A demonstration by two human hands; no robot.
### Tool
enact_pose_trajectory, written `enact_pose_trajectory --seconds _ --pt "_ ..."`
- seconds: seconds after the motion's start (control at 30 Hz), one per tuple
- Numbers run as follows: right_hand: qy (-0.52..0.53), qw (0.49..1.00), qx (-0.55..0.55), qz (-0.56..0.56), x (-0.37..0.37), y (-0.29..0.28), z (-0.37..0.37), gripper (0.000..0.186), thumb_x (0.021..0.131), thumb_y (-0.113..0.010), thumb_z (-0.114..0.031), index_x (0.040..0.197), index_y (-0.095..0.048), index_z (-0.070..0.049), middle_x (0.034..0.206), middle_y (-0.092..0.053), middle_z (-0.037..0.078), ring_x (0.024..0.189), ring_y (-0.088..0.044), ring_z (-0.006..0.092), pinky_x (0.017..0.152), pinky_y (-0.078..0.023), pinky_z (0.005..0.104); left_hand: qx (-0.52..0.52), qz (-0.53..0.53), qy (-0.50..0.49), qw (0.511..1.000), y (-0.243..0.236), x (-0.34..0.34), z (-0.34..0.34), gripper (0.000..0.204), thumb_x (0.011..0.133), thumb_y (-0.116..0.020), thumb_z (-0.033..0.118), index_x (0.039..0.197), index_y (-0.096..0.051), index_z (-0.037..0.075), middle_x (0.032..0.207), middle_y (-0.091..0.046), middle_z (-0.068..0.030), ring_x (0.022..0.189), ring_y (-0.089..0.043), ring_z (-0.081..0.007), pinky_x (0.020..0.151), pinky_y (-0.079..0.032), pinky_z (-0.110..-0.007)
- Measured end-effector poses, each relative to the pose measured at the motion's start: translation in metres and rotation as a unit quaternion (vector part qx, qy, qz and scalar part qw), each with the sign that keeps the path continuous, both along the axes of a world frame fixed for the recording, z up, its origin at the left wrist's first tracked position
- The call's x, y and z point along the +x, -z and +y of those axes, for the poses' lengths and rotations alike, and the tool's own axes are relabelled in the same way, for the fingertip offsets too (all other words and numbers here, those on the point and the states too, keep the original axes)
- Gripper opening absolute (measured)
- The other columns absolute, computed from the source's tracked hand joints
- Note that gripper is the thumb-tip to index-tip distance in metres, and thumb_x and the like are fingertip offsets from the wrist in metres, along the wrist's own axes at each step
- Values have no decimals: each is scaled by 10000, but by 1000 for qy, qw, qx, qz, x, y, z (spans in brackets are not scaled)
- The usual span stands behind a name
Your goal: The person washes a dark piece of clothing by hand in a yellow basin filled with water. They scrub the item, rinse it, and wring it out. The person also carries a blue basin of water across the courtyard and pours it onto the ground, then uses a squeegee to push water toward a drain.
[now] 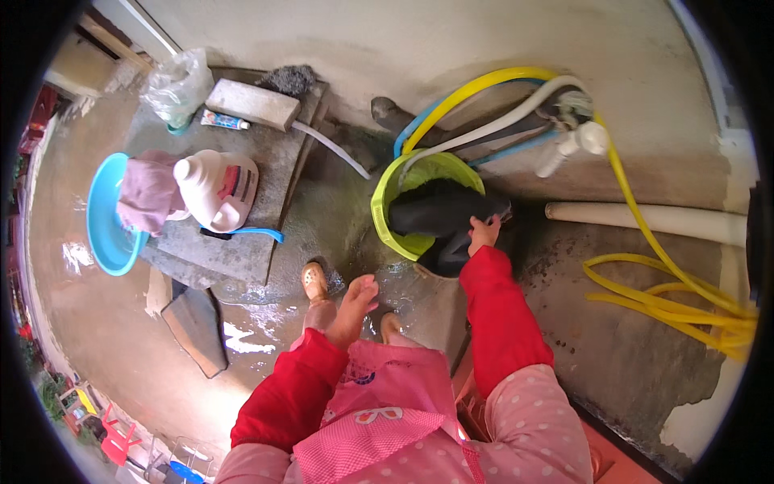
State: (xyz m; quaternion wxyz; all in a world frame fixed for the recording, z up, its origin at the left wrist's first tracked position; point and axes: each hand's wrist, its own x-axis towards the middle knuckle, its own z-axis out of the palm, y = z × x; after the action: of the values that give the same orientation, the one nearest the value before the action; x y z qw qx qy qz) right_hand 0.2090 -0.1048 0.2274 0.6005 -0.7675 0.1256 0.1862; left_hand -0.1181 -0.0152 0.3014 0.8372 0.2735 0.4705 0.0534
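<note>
Gripping the dark wet cloth [442,211] with your right hand [482,235], fingers closed on its near edge; it lies crosswise over the lime-green plastic bucket [385,211]. Left hand [358,297] open, empty, farther back.

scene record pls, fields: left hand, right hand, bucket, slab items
left hand: left hand open, empty, above wet floor
right hand: right hand grips black cloth
bucket: green bucket, cloth draped over its rim, hoses above
slab items: white jug, blue basin with pink cloth, on stone slab
</note>
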Motion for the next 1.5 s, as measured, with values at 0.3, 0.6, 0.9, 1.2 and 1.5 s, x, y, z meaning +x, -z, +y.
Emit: enact_pose_trajectory --seconds 0.3,0.6,0.9,1.2,1.5 --pt "-638 681 -354 -61 17 71 48 803 758 -686 -279 1416 -263 -101 1446 -258 185 1350 -233 274 1079 -210 338 339 20 155 928 116 48 -22 518 796 -667 139 1247 -421 70 1246 -451 -108 1122 -455 -234 871 -413 -308" --pt "-571 820 -37 31 -34 193 -19 389 787 -487 4 1173 -529 11 1172 -548 196 1107 -517 289 954 -396 339 481 106 51 869 200 169 -37 606 653 -513 -111 1231 -445 57 1251 -430 -190 1161 -430 -361 946 -396 -376" --pt "-618 774 -118 -74 88 190 -61 775 792 -665 -302 1392 -251 -37 1436 -121 266 1340 -143 397 1078 -185 437 474 240 364 765 262 257 -103 954 573 -749 473 1388 -280 315 1478 -79 -158 1310 -115 -497 874 -291 -711" --pt "-701 565 -428 -74 49 282 -32 915 767 -626 -500 1436 -25 -331 1500 135 104 1323 -89 499 952 -222 694 493 243 552 626 353 264 -36 905 703 -703 414 1418 -149 383 1514 58 -60 1348 -78 -437 896 -191 -763" --pt "-702 564 -400 -170 66 341 -45 1129 672 -761 -299 1437 63 -188 1471 121 224 1294 -236 472 1029 -304 511 508 229 529 640 376 277 -39 740 816 -592 251 1410 -172 388 1514 20 -47 1351 -73 -430 923 -179 -752"
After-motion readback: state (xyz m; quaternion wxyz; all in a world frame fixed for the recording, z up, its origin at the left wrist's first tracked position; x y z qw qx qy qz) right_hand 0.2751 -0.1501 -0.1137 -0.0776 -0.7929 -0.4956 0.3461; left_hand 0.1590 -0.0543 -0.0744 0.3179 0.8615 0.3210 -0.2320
